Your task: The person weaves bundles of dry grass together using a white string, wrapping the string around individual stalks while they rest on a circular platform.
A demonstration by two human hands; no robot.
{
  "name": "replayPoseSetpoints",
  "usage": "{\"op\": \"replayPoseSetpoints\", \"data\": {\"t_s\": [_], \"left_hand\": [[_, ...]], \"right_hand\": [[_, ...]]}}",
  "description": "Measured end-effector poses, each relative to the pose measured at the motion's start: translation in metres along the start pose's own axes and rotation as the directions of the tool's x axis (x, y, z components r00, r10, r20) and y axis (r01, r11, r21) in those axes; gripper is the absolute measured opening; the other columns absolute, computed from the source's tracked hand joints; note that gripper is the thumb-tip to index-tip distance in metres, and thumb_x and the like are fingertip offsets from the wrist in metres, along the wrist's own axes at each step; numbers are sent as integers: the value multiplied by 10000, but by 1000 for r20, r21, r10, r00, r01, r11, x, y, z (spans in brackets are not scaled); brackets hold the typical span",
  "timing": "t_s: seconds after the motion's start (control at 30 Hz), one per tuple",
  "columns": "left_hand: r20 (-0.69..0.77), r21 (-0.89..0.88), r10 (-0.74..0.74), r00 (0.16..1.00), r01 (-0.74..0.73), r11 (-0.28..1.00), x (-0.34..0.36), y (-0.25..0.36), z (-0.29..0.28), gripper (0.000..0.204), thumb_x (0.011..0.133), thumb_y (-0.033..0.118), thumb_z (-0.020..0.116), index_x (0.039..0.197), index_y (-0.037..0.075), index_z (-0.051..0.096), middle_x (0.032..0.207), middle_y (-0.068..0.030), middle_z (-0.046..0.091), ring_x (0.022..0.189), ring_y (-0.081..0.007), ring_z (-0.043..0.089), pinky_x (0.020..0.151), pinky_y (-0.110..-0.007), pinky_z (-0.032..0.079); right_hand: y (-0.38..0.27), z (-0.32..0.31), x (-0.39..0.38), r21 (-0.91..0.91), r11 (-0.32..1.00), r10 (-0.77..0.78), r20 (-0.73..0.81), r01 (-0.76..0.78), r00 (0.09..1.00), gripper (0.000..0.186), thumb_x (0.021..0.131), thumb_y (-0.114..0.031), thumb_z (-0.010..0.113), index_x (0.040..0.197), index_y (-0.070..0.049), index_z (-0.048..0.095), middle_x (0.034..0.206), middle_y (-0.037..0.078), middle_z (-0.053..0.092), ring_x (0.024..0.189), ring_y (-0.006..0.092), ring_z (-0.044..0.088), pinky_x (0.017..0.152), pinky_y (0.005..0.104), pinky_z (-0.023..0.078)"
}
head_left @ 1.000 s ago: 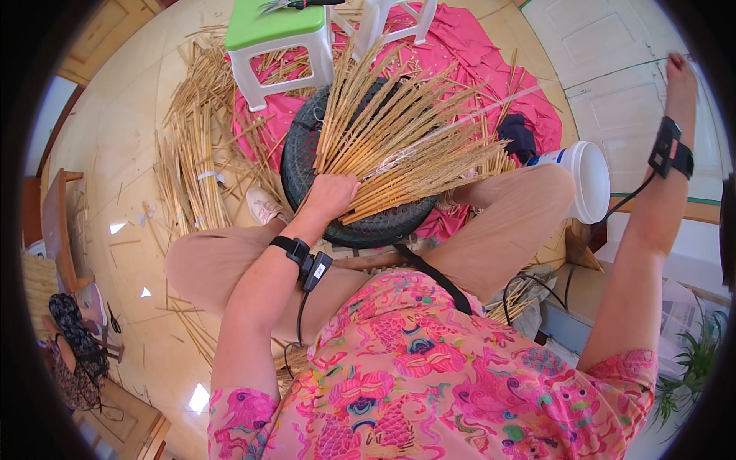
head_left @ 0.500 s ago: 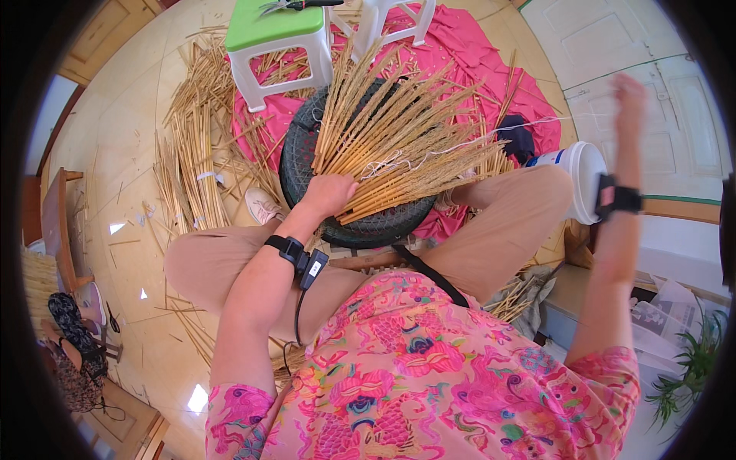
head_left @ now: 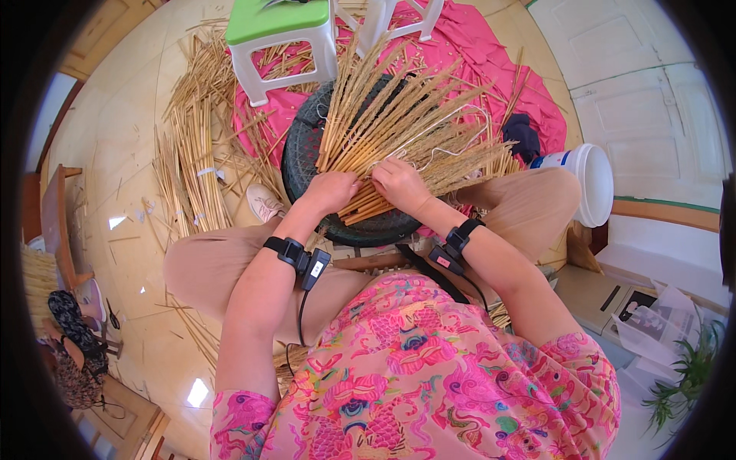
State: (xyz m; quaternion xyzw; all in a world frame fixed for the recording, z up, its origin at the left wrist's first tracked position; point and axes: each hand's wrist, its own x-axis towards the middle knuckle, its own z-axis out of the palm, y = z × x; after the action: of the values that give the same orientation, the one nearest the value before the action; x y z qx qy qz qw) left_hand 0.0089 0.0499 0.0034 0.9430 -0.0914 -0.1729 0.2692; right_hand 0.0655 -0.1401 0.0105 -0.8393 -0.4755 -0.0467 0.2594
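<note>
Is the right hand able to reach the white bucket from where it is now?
Probably yes. The right hand rests on the straw bundle, and the white bucket lies on that same side, past the knee, with nothing between them.

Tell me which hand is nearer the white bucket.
Right. The right hand rests on the straw bundle, on the side toward the white bucket but well apart from it. The left hand also rests on the bundle, farther from the bucket.
</note>
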Motion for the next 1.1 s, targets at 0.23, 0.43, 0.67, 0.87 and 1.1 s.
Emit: {"op": "replayPoseSetpoints", "data": {"t_s": [0.23, 0.43, 0.67, 0.87, 1.1], "left_hand": [[-5, -6, -42, 999, 42, 999, 1, 1, -1, 303, 890, 351, 501, 862, 68, 605, 822, -159, 644, 813, -355, 612, 690, -454, 475], [41, -81, -122, 992, 125, 989, 0, 5, -11, 305, 872, 365, 537, 856, 70, 614, 836, -142, 649, 821, -329, 619, 701, -427, 481], [-10, -55, -87, 996, 87, 995, 1, 1, -1, 321, 875, 380, 531, 843, 68, 601, 801, -156, 641, 793, -354, 608, 683, -447, 467], [-29, -36, -81, 996, 80, 996, 1, -1, 3, 330, 877, 379, 522, 838, 58, 589, 808, -167, 639, 800, -357, 608, 687, -454, 467], [-35, -87, -62, 997, 59, 994, -1, 1, -4, 348, 879, 398, 524, 826, 58, 576, 783, -163, 633, 769, -361, 603, 668, -449, 465]], "right_hand": [[9, 0, -3, 445, 800, 257, 352, -402, 900, 140, 724, -53, 662, 713, -36, 523, 653, 78, 573, 557, 194, 529, 537, 323, 443], [17, -48, -7, 599, -14, 145, 794, -801, 591, 157, 787, -68, 684, 709, -59, 548, 632, 14, 559, 520, 63, 479, 479, 175, 348], [36, -90, 6, 650, 202, 235, 694, -733, 681, 149, 793, -84, 695, 725, -63, 564, 673, -1, 595, 591, 66, 543, 517, 193, 405], [43, -31, 14, 283, 945, 151, 56, -161, 987, 100, 721, -97, 698, 747, -52, 612, 735, 63, 632, 818, 243, 596, 695, 343, 483], [51, -7, 11, 399, 872, 215, 207, -283, 954, 82, 726, -106, 697, 755, -63, 633, 723, 77, 619, 823, 249, 592, 716, 349, 481]]}}
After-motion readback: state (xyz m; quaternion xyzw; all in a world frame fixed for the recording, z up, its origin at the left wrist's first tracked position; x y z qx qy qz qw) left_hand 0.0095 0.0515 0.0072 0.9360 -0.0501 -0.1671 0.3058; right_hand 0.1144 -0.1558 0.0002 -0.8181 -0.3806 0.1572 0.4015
